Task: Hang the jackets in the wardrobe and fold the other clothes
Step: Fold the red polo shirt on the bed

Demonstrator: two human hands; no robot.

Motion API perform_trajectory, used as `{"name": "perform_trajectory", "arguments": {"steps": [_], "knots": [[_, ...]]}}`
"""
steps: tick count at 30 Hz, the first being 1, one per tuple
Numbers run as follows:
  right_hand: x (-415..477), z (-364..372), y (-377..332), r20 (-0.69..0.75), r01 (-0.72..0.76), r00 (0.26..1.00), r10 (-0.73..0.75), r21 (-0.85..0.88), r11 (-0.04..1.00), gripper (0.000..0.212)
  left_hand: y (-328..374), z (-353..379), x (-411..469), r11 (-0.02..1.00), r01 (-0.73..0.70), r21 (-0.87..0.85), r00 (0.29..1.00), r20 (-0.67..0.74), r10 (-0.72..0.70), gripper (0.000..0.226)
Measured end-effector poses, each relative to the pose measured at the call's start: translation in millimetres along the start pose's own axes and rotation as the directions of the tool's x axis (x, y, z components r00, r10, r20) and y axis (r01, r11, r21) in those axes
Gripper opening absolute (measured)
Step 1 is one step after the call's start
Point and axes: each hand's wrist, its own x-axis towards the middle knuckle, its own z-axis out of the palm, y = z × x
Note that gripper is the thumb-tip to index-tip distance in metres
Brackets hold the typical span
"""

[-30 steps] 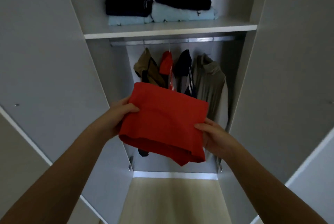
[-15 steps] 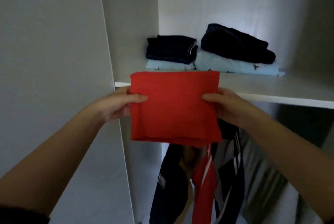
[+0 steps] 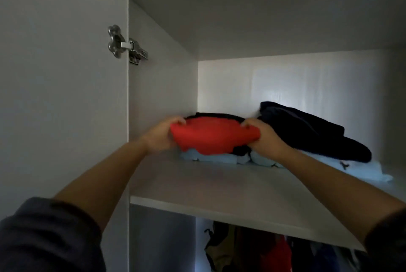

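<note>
Raised from chest height since a moment ago, the folded red garment [image 3: 211,137] now sits atop the left stack [image 3: 216,157] on the shelf [image 3: 230,188], left hand [image 3: 163,137] and right hand [image 3: 262,140] each gripping an end.

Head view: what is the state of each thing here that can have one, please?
red garment: folded, held at the left stack.
left hand: grips the red garment's left end.
right hand: grips its right end.
left stack: folded, partly covered by the red garment.
right stack: folded, lying on the shelf.
wardrobe door: open.
jackets: hanging below the shelf.
</note>
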Motion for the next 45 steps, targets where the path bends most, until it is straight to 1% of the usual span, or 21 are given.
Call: {"name": "perform_trajectory", "arguments": {"steps": [1,2,3,4,5,8,9,10,12,14,16,19,23,26,29,32,35,38,40,42,45], "knots": [[-15,12,7,0.146,0.081,0.987,-0.061,-0.134,0.988,0.039,-10,8,-13,0.996,-0.029,0.089,0.986,0.168,0.014,0.032],[-31,20,13,0.333,0.147,0.941,-0.056,-0.255,0.956,0.032,-18,17,-20,0.978,-0.007,0.209,0.947,0.316,-0.06,0.037],[-46,22,14,0.478,0.174,0.878,-0.007,-0.305,0.936,0.026,-21,20,-29,0.935,-0.008,0.356,0.905,0.401,-0.145,0.038],[-54,20,13,0.55,0.147,0.834,0.05,-0.308,0.94,0.025,-21,19,-35,0.902,-0.024,0.431,0.893,0.416,-0.175,0.038],[-54,15,12,0.572,0.129,0.819,0.046,-0.262,0.956,0.026,-15,16,-40,0.9,-0.035,0.435,0.903,0.399,-0.158,0.037],[-35,11,2,0.442,0.042,0.897,0.014,-0.116,0.992,0.033,18,17,-40,0.956,-0.052,0.287,0.988,0.157,0.006,0.018],[-31,14,-5,0.447,0.001,0.894,0.038,-0.087,0.996,0.027,28,25,-40,0.963,-0.093,0.255,0.985,0.163,0.052,0.022],[-29,22,-11,0.481,-0.039,0.873,0.077,-0.089,0.995,0.023,35,36,-39,0.963,-0.112,0.244,0.972,0.229,0.055,0.04],[-33,44,-21,0.627,-0.064,0.764,0.152,-0.16,0.985,0.052,40,63,-39,0.957,-0.107,0.268,0.906,0.422,-0.017,0.068],[-37,67,-24,0.689,-0.056,0.69,0.221,-0.254,0.966,0.063,30,79,-36,0.954,-0.099,0.282,0.882,0.469,-0.047,0.06],[-27,85,-22,0.677,-0.079,0.684,0.271,-0.3,0.951,0.066,10,84,-31,0.962,-0.035,0.272,0.893,0.44,-0.092,0.049],[-2,110,-21,0.675,-0.073,0.678,0.291,-0.332,0.94,0.067,-14,84,-24,0.909,0.059,0.413,0.882,0.405,-0.241,0.058],[16,143,-8,0.645,-0.09,0.69,0.328,-0.372,0.924,0.069,-32,89,-7,0.83,0.125,0.544,0.806,0.432,-0.405,0.066],[24,149,-6,0.618,-0.129,0.708,0.341,-0.362,0.923,0.069,-38,90,3,0.83,0.146,0.539,0.832,0.386,-0.397,0.063],[8,139,-16,0.599,-0.132,0.723,0.344,-0.37,0.92,0.079,-23,91,-11,0.826,0.221,0.519,0.844,0.323,-0.429,0.064],[-32,114,-36,0.619,-0.174,0.714,0.327,-0.295,0.939,0.069,12,84,-63,0.856,0.405,0.322,0.878,0.123,-0.462,0.056],[-84,80,-73,0.623,-0.235,0.726,0.292,-0.175,0.956,0.071,60,70,-152,0.884,0.444,0.149,0.896,-0.08,-0.437,0.051],[-136,60,-117,0.527,-0.168,0.828,0.191,-0.092,0.981,0.059,113,59,-239,0.863,0.503,0.047,0.849,-0.214,-0.484,0.057],[-170,57,-151,0.473,-0.119,0.875,0.108,-0.007,0.993,0.054,142,51,-285,0.829,0.558,0.044,0.814,-0.225,-0.536,0.055],[-200,59,-186,0.45,-0.095,0.892,0.049,0.081,0.992,0.052,165,39,-323,0.823,0.564,0.074,0.81,-0.246,-0.533,0.051],[-237,72,-237,0.474,-0.104,0.881,0.006,0.18,0.978,0.051,196,11,-364,0.803,0.581,0.132,0.791,-0.322,-0.52,0.042]]}}
